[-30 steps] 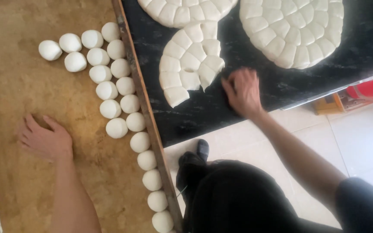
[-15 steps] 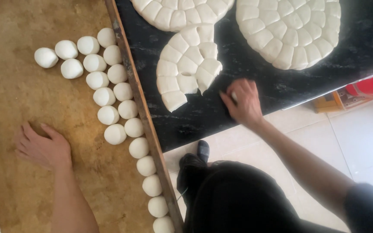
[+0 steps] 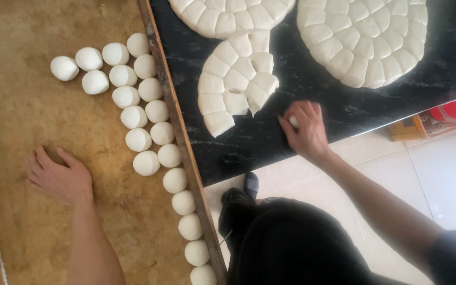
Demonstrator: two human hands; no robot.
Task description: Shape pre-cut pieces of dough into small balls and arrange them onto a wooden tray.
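My right hand [image 3: 304, 129] lies palm down on the black counter [image 3: 270, 142], fingers curled over a small white dough piece [image 3: 293, 121] that shows between them. It is just right of a partly taken-apart scored dough round [image 3: 236, 79]. My left hand [image 3: 59, 177] rests palm down and arched on the brown tray [image 3: 22, 116], fingers apart; whatever is under the palm is hidden. Rolled dough balls [image 3: 146, 163] lie close to its right.
Dough balls run in rows along the tray's right rim [image 3: 186, 153] down to the bottom edge. Two more scored dough rounds [image 3: 362, 37] [image 3: 228, 16] lie on the counter's far side. Red and yellow containers [image 3: 439, 119] stand on the white tiled floor.
My right hand's fingers have gone from spread flat to curled over a dough piece beside the cut round. My left hand has stayed in about the same spot on the tray.
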